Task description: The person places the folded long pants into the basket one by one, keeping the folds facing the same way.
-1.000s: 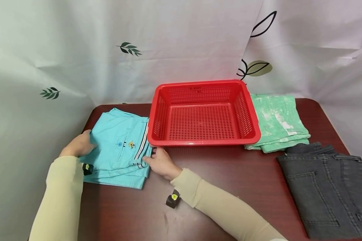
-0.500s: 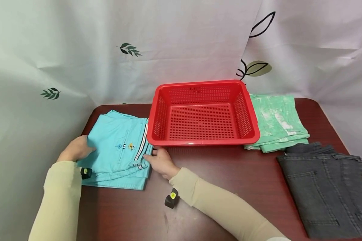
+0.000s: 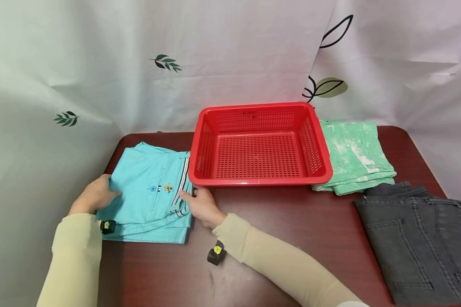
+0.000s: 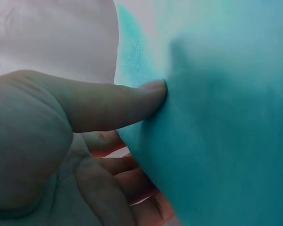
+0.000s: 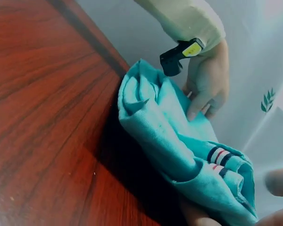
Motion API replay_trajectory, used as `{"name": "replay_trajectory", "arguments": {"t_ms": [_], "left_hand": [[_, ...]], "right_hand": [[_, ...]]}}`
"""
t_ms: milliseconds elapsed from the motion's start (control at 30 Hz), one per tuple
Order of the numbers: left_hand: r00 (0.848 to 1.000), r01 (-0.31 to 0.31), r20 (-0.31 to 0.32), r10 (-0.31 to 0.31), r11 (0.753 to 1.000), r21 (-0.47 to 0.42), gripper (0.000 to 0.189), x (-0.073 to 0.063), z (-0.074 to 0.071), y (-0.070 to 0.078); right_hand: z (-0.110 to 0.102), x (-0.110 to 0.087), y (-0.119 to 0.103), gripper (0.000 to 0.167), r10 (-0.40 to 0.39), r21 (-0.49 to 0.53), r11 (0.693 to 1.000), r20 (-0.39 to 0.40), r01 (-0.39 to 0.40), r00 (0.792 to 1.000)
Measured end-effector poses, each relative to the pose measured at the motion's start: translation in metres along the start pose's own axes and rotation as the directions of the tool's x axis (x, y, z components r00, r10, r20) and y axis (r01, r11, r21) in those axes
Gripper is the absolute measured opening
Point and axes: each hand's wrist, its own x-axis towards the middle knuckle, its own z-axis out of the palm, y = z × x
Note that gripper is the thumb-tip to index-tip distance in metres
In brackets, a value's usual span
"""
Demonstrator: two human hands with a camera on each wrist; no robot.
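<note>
1. The red basket point(image 3: 259, 182) sits at the back of the tabletop point(image 3: 261, 221), and its inside shows a floor full of little holes.
2. The blue pants point(image 3: 138, 179) lie folded up to the left of the red basket. Their striped waistband point(image 3: 182, 177) is on the side next to the red basket. I cannot tell if the two touch.
3. The left hand point(image 3: 96, 196) is on the side of the blue pants far from the red basket. It pinches that edge, with the thumb on top and the other fingers bent underneath.
4. The right hand point(image 3: 205, 209) is just in front of the red basket's near left corner. It has hold of the waistband end of the blue pants. Its thumb is on top, and a finger shows under the cloth.
5. A little button point(image 3: 152, 188) and a yellow patch point(image 3: 168, 187) are on the blue pants, on the part left of the red basket.
6. The green pants point(image 3: 349, 149) lie folded just to the right of the red basket, with white blotches on them.
7. The dark gray pants point(image 3: 411, 247) lie folded to the right and in front of the red basket.
8. A pale curtain point(image 3: 230, 51) with leaves on it hangs behind the red basket.
</note>
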Motion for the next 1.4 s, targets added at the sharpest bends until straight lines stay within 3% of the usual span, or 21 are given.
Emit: {"name": "replay_trajectory", "arguments": {"t_ms": [200, 400, 700, 1167, 1400], "left_hand": [[0.999, 0.014, -0.032, -0.014, 1.0, -0.02, 0.079, -0.006, 0.002, -0.001], [0.997, 0.022, -0.073, -0.026, 0.998, -0.052, 0.076, -0.013, 0.004, 0.003], [0.989, -0.01, -0.146, -0.002, 0.997, -0.082, 0.069, -0.023, 0.007, 0.004], [0.973, -0.017, -0.232, -0.013, 0.992, -0.124, 0.067, -0.036, 0.005, 0.006], [0.963, -0.02, -0.268, -0.015, 0.992, -0.128, 0.066, -0.043, 0.005, 0.008]], "right_hand": [[0.0, -0.002, -0.001, 0.058, -0.029, -0.104, 0.994, 0.022, 0.031, 0.999], [0.0, -0.003, 0.0, 0.061, -0.08, -0.126, 0.988, 0.062, 0.087, 0.995], [0.0, -0.003, -0.002, 0.06, -0.162, -0.246, 0.953, 0.091, 0.179, 0.983], [0.0, -0.004, -0.008, 0.057, -0.226, -0.221, 0.943, 0.131, 0.25, 0.965], [0.001, -0.009, -0.011, 0.056, -0.241, -0.259, 0.927, 0.142, 0.271, 0.96]]}}
